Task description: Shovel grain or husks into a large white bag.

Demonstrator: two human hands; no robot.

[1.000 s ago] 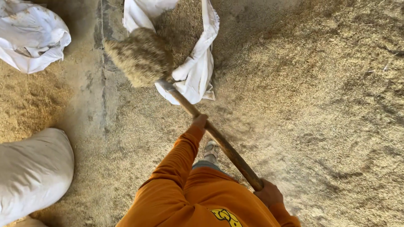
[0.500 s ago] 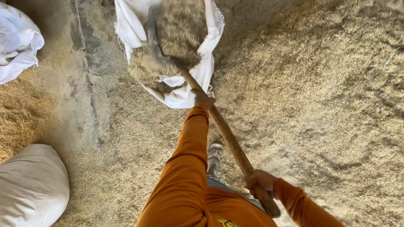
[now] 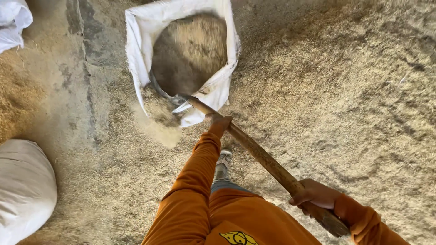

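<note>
The left arm [image 3: 190, 181], in an orange sleeve, stretches straight up toward frame centre, its left hand [image 3: 219, 123] closed in a grip. The right hand [image 3: 318, 195], lower right, is clenched too, wrist bent, elbow tucked.

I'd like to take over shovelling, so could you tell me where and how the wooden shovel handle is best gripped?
Probably two-handed: the wooden shovel handle slants down to the open sack, so grip from above, left hand near the blade, right hand near its butt.
</note>
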